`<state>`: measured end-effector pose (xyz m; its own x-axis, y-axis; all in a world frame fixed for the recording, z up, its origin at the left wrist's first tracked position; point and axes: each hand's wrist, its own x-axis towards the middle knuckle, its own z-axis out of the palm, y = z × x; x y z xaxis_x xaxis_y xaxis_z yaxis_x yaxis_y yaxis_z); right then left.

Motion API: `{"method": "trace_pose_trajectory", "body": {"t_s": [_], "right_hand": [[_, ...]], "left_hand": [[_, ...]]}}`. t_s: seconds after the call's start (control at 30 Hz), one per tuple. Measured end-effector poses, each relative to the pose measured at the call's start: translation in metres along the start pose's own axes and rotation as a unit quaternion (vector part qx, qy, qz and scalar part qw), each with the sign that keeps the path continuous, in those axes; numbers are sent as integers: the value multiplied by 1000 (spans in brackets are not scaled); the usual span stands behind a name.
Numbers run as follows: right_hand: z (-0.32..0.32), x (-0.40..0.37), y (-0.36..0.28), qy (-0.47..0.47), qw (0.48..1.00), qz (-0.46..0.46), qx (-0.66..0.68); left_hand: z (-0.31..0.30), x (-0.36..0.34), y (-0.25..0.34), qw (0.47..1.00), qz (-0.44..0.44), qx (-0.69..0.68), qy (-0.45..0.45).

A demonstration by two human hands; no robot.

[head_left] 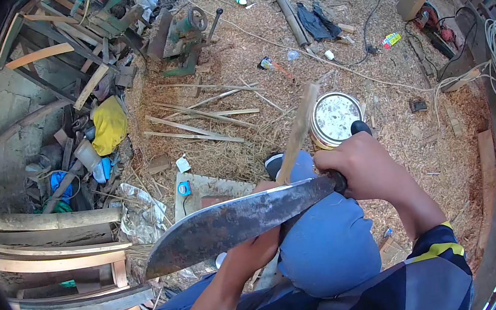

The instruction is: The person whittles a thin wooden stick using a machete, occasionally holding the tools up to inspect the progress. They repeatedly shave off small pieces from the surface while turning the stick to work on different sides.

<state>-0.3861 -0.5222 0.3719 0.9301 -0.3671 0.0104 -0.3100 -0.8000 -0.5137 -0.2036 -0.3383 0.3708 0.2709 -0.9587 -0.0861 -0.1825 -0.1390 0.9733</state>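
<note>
My right hand (362,163) is closed round the dark handle of a machete (237,220). Its broad, stained blade reaches left across my lap, above my blue-trousered knee (331,243). My left hand (264,242) is behind the blade, its fingers mostly hidden, with a bit of it showing over the blade's upper edge. From that spot a rough wooden stick (297,131) rises up and to the right, its lower end covered by the blade; my left hand appears closed on it.
Beyond my right hand stands a round tub with a spattered white lid (337,117). Thin wood strips (207,120) lie on the shavings-covered floor. A tape measure (184,188) rests on a board to the left. Further off are a green metal vise (186,39) and a cable (364,50).
</note>
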Motion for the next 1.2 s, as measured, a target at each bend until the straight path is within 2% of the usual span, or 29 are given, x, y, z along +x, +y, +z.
{"method": "trace_pose_trajectory", "body": {"t_s": [0.13, 0.23, 0.33, 0.4, 0.57, 0.77, 0.83, 0.93, 1.03, 1.13, 1.2], "right_hand": [[-2, 2, -4, 10, 1000, -12, 4], [-2, 6, -7, 7, 1000, -12, 1], [0, 9, -8, 6, 1000, -18, 5], [1, 11, -9, 5, 1000, -21, -6], [2, 12, -11, 29, 999, -29, -30], [-3, 7, -20, 115, 990, -35, -70], [-5, 2, -23, 144, 986, -31, -79], [-4, -2, -23, 168, 981, -23, -90], [-2, -7, -23, 174, 981, 0, -83], [-2, -9, -10, 78, 996, 28, -21], [-2, -6, 0, 25, 999, 21, 33]], "left_hand": [[-4, -8, -1, 1000, 1, 1, -6], [-7, -9, 9, 998, -56, -20, -9], [-10, -7, 5, 999, 27, 24, -6], [-15, -7, 10, 996, 25, 83, -35], [-19, -7, 1, 964, 129, 229, -46], [-10, -26, -8, 990, 22, 131, -37], [-13, -31, -1, 980, -25, 192, -37], [-17, -36, 17, 988, -93, 114, -42], [-20, -34, 20, 980, -69, 177, -55], [-18, -24, -2, 982, -62, 170, -49], [-14, -17, -17, 993, 2, 113, -30]]}}
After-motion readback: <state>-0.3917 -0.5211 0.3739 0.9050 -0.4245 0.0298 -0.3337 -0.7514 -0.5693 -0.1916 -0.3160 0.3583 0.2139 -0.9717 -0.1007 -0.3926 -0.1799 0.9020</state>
